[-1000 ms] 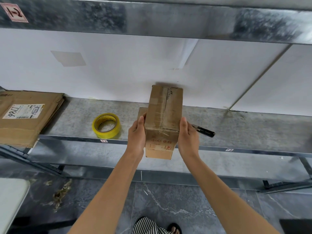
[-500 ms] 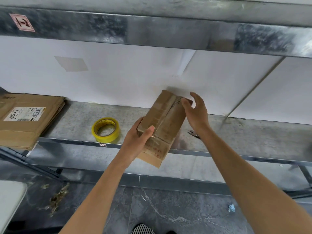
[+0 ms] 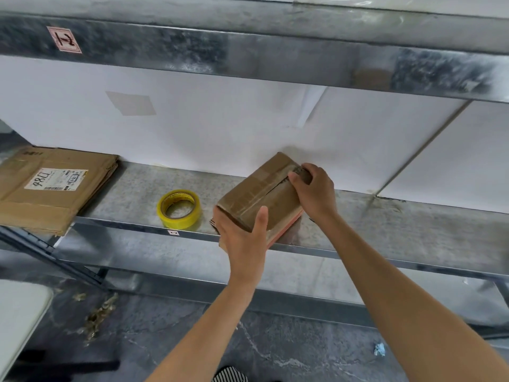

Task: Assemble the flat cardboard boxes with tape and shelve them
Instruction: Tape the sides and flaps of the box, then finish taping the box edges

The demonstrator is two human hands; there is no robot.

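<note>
Shelving the taped box (image 3: pixel 259 194) well meant, imo, getting its base flat on the shelf (image 3: pixel 399 224) first, then sliding it back toward the wall (image 3: pixel 220 128) w/ both hands rather than dropping it from a tilt. It sat skewed, long axis diagonal to the shelf front. The near end hung out past the front lip and the far corner was close to the wall. Couldn't tell whether its underside touched the metal.

The tape seam ran along the top face, so pressing there risked caving the flaps; pushing on the edges looked safer.

My left grip (image 3: pixel 242 241) wrapped the near end, thumb laid on top, fingers mostly hidden. My right grip (image 3: pixel 316 191) curled over the far top corner, fingertips hooked on the edge. So the box lay btwn both grips, left nearer me, right farther.

The yellow tape roll (image 3: pixel 179 209) stood just left of the box. The flat cardboard (image 3: pixel 49 188) lay well apart at the shelf's left end.
</note>
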